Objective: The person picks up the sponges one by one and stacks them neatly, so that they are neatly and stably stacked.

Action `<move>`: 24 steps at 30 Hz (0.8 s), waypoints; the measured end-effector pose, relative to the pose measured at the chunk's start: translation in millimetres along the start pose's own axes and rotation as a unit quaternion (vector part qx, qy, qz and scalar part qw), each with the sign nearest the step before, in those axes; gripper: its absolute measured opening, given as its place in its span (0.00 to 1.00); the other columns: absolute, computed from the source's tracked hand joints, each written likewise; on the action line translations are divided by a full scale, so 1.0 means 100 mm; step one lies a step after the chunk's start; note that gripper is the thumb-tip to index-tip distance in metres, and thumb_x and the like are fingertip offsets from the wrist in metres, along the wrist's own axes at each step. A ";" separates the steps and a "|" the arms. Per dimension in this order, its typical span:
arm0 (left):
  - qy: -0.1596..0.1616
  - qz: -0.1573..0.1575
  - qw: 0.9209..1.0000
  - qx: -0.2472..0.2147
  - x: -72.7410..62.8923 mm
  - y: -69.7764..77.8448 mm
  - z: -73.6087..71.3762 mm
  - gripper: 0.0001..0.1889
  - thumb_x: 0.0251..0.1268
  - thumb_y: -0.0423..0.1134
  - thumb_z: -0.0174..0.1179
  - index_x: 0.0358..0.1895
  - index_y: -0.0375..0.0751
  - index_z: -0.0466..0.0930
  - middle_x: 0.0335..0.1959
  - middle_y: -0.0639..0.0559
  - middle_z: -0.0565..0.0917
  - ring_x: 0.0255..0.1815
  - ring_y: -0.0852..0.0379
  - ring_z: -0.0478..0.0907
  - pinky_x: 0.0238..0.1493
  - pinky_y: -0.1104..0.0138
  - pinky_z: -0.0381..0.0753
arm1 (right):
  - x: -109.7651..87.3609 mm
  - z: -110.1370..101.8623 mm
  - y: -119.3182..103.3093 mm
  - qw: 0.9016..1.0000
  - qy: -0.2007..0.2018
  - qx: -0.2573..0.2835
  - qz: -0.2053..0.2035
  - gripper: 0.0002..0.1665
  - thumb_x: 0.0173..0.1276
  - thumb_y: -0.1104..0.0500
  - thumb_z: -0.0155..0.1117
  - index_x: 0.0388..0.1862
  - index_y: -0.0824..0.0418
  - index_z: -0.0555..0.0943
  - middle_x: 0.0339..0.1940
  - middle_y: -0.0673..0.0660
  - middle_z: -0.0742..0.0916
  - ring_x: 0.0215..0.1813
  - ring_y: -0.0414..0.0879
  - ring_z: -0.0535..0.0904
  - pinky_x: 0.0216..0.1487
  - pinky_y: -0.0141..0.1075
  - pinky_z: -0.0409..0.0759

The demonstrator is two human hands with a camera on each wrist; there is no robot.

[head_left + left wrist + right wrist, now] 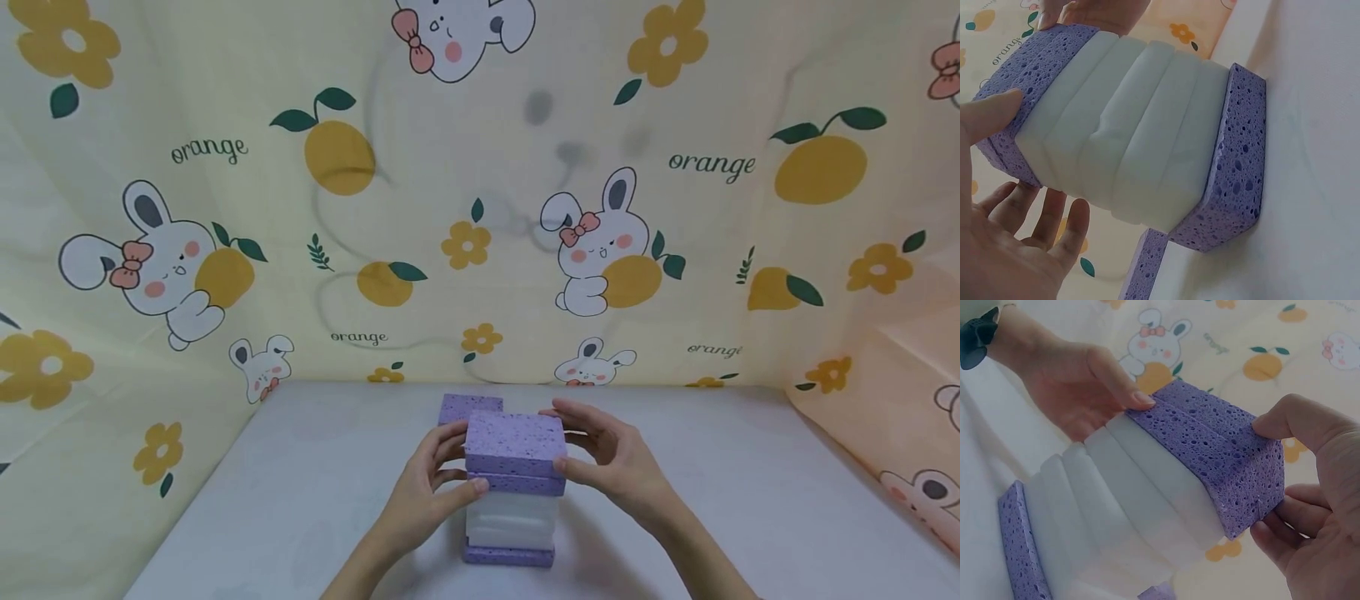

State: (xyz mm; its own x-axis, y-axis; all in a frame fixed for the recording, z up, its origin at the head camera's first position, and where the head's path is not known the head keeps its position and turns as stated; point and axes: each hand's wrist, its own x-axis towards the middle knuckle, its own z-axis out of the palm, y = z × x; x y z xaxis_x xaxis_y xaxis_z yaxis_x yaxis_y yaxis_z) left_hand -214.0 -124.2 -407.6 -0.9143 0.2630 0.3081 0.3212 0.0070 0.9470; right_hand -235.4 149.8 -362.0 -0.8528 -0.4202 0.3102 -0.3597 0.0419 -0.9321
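A stack stands upright in the middle of the white table: a purple sponge (510,556) at the bottom, several white foam blocks (1129,128) above it, then two purple sponges on top. My right hand (622,458) grips the uppermost purple sponge (513,437), thumb on its near side and fingers around the right and far sides. From the left, my left hand (427,483) holds the second purple sponge (517,483), its thumb pressed at the near left corner. The left fingertips are partly hidden behind the stack in the head view.
Behind the stack, slightly left, another purple sponge (471,406) rests on the table (315,483). A cloth printed with rabbits and oranges (450,167) hangs at the back and along both sides of the table.
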 end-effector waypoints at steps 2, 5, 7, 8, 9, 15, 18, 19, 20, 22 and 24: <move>-0.002 0.002 1.000 -0.002 0.00 -0.01 0.00 0.35 0.60 0.37 0.70 0.70 0.44 0.63 0.63 0.49 0.76 0.61 0.50 0.71 0.59 0.55 0.75 | 0.00 0.00 0.01 1.000 -0.001 -0.004 -0.004 0.41 0.59 0.66 0.74 0.71 0.62 0.68 0.64 0.60 0.78 0.63 0.59 0.73 0.62 0.35 0.73; -0.005 0.005 1.000 -0.004 0.00 -0.02 -0.01 0.36 0.60 0.36 0.70 0.70 0.45 0.62 0.63 0.49 0.75 0.61 0.51 0.71 0.59 0.56 0.75 | 0.00 -0.01 0.01 1.000 0.001 -0.020 -0.006 0.42 0.58 0.65 0.75 0.71 0.62 0.69 0.64 0.59 0.79 0.62 0.58 0.74 0.63 0.36 0.73; -0.006 0.007 1.000 -0.005 0.00 -0.03 -0.02 0.36 0.60 0.35 0.70 0.70 0.45 0.62 0.63 0.50 0.75 0.61 0.51 0.71 0.58 0.57 0.76 | 0.00 -0.01 0.02 0.999 0.004 -0.034 -0.006 0.42 0.58 0.64 0.76 0.70 0.60 0.69 0.63 0.57 0.79 0.62 0.56 0.74 0.63 0.37 0.73; -0.007 0.007 1.000 -0.006 0.00 -0.03 -0.02 0.36 0.60 0.35 0.70 0.70 0.45 0.62 0.63 0.50 0.75 0.61 0.51 0.71 0.58 0.58 0.76 | 0.00 -0.01 0.02 0.999 0.004 -0.039 -0.007 0.42 0.58 0.64 0.76 0.70 0.60 0.69 0.63 0.57 0.79 0.62 0.56 0.75 0.63 0.38 0.73; -0.008 0.007 1.000 -0.008 0.00 -0.03 -0.03 0.36 0.59 0.35 0.70 0.70 0.45 0.62 0.63 0.49 0.75 0.61 0.50 0.71 0.58 0.58 0.76 | 0.00 -0.01 0.02 0.999 0.003 -0.045 -0.010 0.42 0.57 0.63 0.76 0.70 0.60 0.69 0.63 0.56 0.79 0.62 0.56 0.75 0.63 0.39 0.73; -0.012 0.010 1.000 -0.006 -0.01 -0.03 -0.04 0.37 0.59 0.35 0.70 0.70 0.45 0.62 0.63 0.49 0.75 0.61 0.50 0.71 0.58 0.58 0.76 | -0.01 0.00 0.03 0.998 -0.010 -0.047 -0.033 0.41 0.58 0.65 0.76 0.69 0.61 0.70 0.62 0.57 0.79 0.61 0.61 0.74 0.62 0.38 0.74; -0.011 0.013 1.000 0.000 0.00 -0.03 -0.05 0.37 0.59 0.35 0.70 0.70 0.45 0.62 0.63 0.50 0.75 0.61 0.50 0.71 0.58 0.57 0.76 | 0.00 0.01 0.03 0.998 -0.007 -0.057 -0.033 0.41 0.58 0.64 0.76 0.69 0.60 0.70 0.62 0.56 0.79 0.62 0.57 0.74 0.61 0.35 0.74; -0.014 0.013 1.000 0.002 0.00 -0.02 -0.05 0.37 0.59 0.35 0.70 0.70 0.45 0.62 0.63 0.50 0.75 0.61 0.51 0.71 0.58 0.58 0.76 | 0.00 0.01 0.02 0.998 -0.005 -0.060 -0.033 0.41 0.58 0.63 0.76 0.69 0.60 0.71 0.62 0.56 0.79 0.61 0.55 0.75 0.61 0.35 0.74; -0.017 0.012 1.000 0.005 0.00 -0.02 -0.06 0.37 0.59 0.36 0.70 0.70 0.45 0.62 0.64 0.50 0.75 0.61 0.51 0.71 0.58 0.58 0.76 | 0.00 0.00 0.02 0.997 -0.004 -0.062 -0.034 0.41 0.57 0.63 0.77 0.69 0.60 0.71 0.62 0.55 0.80 0.61 0.54 0.75 0.61 0.35 0.74; -0.026 0.011 0.999 0.019 0.00 0.00 -0.10 0.37 0.59 0.37 0.71 0.71 0.45 0.62 0.64 0.50 0.74 0.62 0.51 0.70 0.59 0.58 0.75 | 0.00 0.00 0.02 0.997 -0.005 -0.065 -0.039 0.40 0.57 0.63 0.77 0.69 0.61 0.71 0.62 0.56 0.80 0.61 0.53 0.75 0.61 0.36 0.74; -0.035 0.010 0.999 0.037 0.01 0.03 -0.15 0.38 0.58 0.39 0.72 0.71 0.46 0.62 0.65 0.51 0.73 0.63 0.52 0.70 0.60 0.58 0.75 | 0.00 -0.01 0.02 0.997 -0.011 -0.061 -0.048 0.40 0.57 0.65 0.76 0.69 0.62 0.71 0.61 0.57 0.80 0.61 0.54 0.75 0.61 0.36 0.75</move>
State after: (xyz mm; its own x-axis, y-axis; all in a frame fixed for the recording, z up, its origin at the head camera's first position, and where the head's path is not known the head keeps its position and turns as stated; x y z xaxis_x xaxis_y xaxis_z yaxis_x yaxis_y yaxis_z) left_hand -217.2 -138.2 -403.5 -0.8889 0.3302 0.3176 0.3589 0.0708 0.9307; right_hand -236.9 150.5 -363.9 -0.8041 -0.4466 0.3924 -0.4843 0.1093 -0.8680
